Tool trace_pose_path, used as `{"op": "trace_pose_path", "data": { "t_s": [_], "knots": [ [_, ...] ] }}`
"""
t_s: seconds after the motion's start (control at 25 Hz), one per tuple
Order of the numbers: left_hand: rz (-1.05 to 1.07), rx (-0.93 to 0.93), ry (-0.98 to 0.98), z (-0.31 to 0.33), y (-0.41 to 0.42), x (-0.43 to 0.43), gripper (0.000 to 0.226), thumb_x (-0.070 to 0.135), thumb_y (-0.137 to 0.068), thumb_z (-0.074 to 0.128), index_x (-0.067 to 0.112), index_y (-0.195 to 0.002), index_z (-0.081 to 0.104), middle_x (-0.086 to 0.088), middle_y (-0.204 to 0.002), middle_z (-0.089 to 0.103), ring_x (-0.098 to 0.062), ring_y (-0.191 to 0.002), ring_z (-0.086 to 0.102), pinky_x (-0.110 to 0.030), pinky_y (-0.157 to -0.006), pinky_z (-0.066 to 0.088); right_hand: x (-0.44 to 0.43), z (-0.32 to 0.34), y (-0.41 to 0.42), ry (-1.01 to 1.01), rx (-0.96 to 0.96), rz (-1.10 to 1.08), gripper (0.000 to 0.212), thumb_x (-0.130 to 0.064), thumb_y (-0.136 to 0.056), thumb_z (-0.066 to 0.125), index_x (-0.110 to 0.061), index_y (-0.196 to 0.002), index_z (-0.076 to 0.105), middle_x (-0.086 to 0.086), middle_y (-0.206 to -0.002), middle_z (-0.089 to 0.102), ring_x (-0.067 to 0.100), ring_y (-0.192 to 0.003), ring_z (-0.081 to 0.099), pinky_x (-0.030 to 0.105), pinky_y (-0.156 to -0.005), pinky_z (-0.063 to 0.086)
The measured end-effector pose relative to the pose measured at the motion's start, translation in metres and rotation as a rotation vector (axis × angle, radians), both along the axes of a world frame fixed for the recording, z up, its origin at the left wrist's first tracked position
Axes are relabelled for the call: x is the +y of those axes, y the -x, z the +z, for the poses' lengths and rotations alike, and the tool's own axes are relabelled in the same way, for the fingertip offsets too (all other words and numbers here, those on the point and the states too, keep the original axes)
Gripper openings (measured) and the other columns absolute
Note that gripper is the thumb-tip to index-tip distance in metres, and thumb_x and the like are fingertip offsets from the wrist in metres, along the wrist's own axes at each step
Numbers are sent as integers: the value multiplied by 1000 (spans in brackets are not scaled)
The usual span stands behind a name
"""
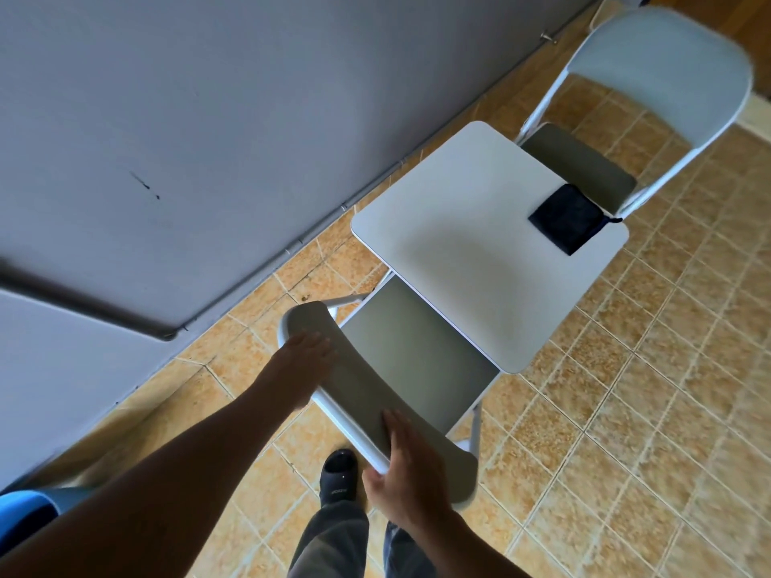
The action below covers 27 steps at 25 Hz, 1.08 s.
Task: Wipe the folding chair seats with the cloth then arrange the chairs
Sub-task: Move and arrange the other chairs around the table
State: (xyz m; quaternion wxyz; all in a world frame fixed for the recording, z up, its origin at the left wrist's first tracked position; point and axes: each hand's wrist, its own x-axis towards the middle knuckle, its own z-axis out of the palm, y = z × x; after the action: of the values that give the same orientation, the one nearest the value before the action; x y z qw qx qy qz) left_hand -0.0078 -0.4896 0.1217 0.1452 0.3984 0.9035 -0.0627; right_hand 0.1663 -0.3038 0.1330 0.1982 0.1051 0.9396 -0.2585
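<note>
Right hand fingers and thumb clamp the near chair backrest edge. Left hand fingers lie flat and together on its top. Seat part under white table. Folded dark cloth on the table corner, beside far chair. Tan tiled floor, grey wall.

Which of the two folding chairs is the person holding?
The near chair, its seat partly under the white table: the left hand rests flat on its backrest and the right hand grips it. The far chair beyond the table is untouched.
</note>
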Motion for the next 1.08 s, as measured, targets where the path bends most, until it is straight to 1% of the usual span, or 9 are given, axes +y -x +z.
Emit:
{"op": "trace_pose_path", "data": {
  "t_s": [0.24,0.32,0.36,0.4,0.44,0.48,0.6,0.92,1.08],
  "knots": [
    [-37,2,5,2,20,-7,64,11,-43,88,18,-104,72,-3,-108,73,-26,-100,68,-42,-92,52,-12,-1,27,-64,-41,62,81,-32,-82,66,-14,-151,26,5,-153,40,24,-138,39,36,-115,32],
    [-41,61,-36,-2,36,-15,45,19,-56,83,16,-100,74,-4,-105,73,-25,-98,69,-41,-91,52,-20,0,40,-56,-41,74,81,-30,-84,65,-12,-151,24,8,-154,38,26,-140,38,38,-116,31],
    [-48,86,-73,-3,39,-16,30,31,-73,71,15,-98,74,-4,-104,74,-24,-97,70,-41,-91,52,-21,0,43,-55,-49,77,81,-29,-85,65,-12,-152,23,8,-154,37,27,-141,36,39,-117,30],
    [-37,47,-73,-5,40,-13,33,39,-86,55,15,-97,75,-4,-103,74,-24,-96,70,-40,-90,52,-18,-1,44,-56,-59,76,81,-29,-85,65,-12,-152,23,8,-155,37,27,-141,36,39,-117,30],
    [-34,18,-49,-6,37,-6,33,39,-85,55,15,-94,76,-4,-100,75,-23,-94,70,-39,-89,53,-13,-2,42,-60,-69,73,81,-29,-86,66,-13,-152,23,8,-155,37,26,-141,36,39,-117,30],
    [-45,1,-34,-5,32,2,26,33,-71,71,16,-89,76,-3,-95,75,-21,-90,71,-36,-87,54,-6,-3,40,-67,-72,71,81,-30,-86,66,-13,-152,23,8,-155,37,26,-141,36,39,-117,30],
    [-28,-21,-16,2,24,18,47,12,-36,86,17,-82,76,1,-88,75,-19,-84,72,-32,-83,55,5,-4,38,-95,-64,56,81,-29,-86,67,-14,-152,24,7,-155,38,25,-141,37,38,-117,31],
    [86,48,-55,-1,39,30,41,4,-42,80,16,-81,73,-1,-85,73,-21,-83,70,-32,-83,55,12,-3,55,-86,-49,78,81,-28,-83,68,-11,-151,28,10,-153,40,27,-139,41,39,-115,34],
    [86,18,-71,2,30,38,41,0,-46,75,14,-85,73,-2,-87,71,-23,-86,68,-34,-86,54,21,-5,46,-124,-16,80,82,-28,-73,77,-10,-144,42,11,-142,55,27,-127,55,38,-106,46]
  ]
}}
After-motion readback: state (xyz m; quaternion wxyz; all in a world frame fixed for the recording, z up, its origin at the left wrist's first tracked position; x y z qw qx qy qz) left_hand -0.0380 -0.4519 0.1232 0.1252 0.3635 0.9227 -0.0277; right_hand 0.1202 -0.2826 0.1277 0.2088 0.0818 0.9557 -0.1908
